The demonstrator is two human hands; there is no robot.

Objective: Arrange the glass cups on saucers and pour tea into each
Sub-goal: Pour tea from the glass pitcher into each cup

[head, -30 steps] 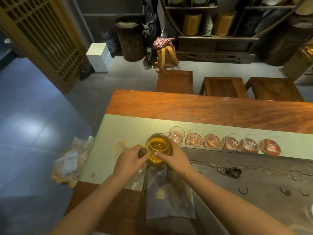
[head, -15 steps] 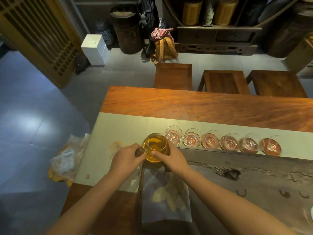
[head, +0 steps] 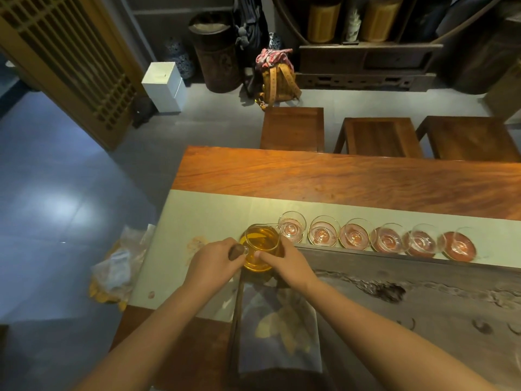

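A glass pitcher full of amber tea stands at the left end of the cup row, its spout touching or just over the first cup. My left hand grips its dark wooden handle. My right hand rests against the pitcher's right side. Several glass cups sit in a row on reddish saucers along the pale runner: the nearest cup is by the spout, the farthest saucer at the right. The cups look empty of tea.
A grey carved tea tray lies on my side of the cups. A folded cloth lies under my forearms. The wooden table extends beyond the runner, with three stools behind. A plastic bag lies on the floor at left.
Both hands and the pitcher have stayed almost still by the first cup; only the camera view shifted slightly downward.
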